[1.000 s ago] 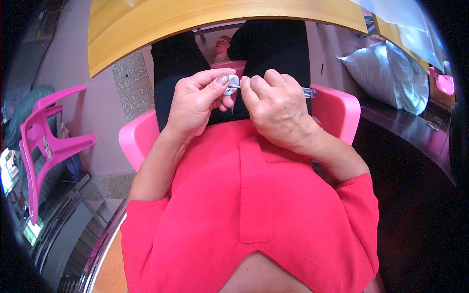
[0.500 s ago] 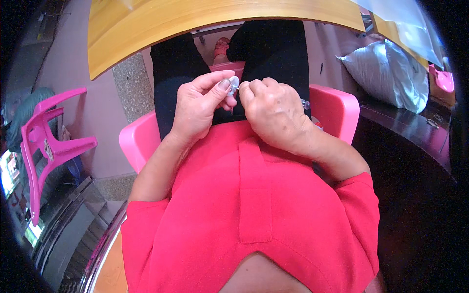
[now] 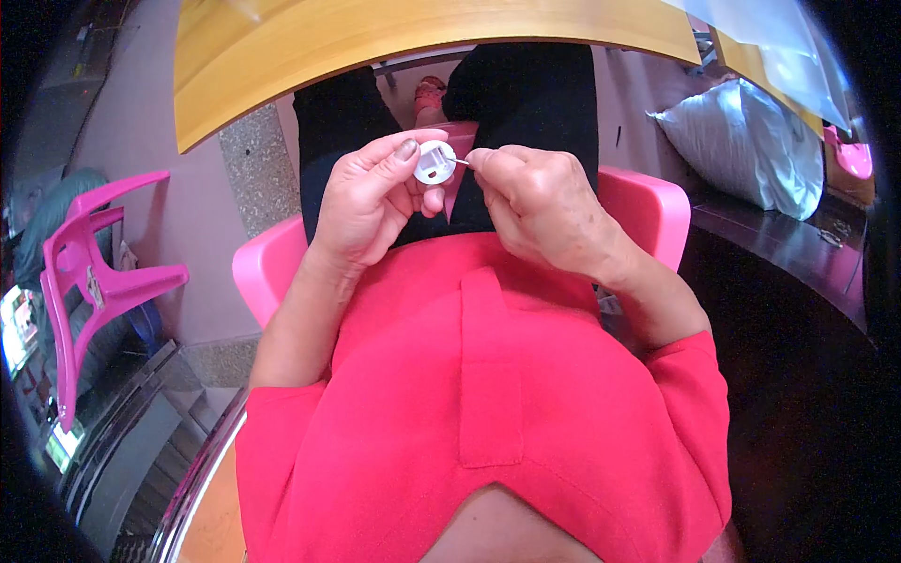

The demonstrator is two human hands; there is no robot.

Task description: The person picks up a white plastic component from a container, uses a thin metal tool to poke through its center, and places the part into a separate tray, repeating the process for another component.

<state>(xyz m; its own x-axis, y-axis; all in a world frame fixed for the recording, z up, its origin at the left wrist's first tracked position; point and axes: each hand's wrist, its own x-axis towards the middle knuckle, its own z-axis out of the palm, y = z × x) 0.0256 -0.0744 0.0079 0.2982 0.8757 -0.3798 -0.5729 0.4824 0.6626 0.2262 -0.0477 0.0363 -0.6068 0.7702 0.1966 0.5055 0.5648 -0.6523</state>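
My left hand point(image 3: 368, 202) pinches a small round white plastic part point(image 3: 432, 174) by its edge, between thumb and fingers. The part's face is turned up, showing a rectangular recess and a dark hole low on it. In my right hand point(image 3: 549, 197) is a screwdriver point(image 3: 458, 161); only its thin metal shaft shows, and the handle is hidden in the closed fingers. Its tip meets the right side of the white part. Both hands are above my lap, just past the hem of my red top.
A yellow wooden tabletop point(image 3: 422, 52) spans the far side, over my knees. I sit in a pink plastic chair point(image 3: 648, 214). Another pink chair point(image 3: 113, 267) lies tipped at the left. A stuffed white sack point(image 3: 741, 145) stands at the right on a dark surface.
The white part has turned from nearly edge-on to face up. My right hand has rolled open slightly and shifted right, so the screwdriver's shaft now shows.
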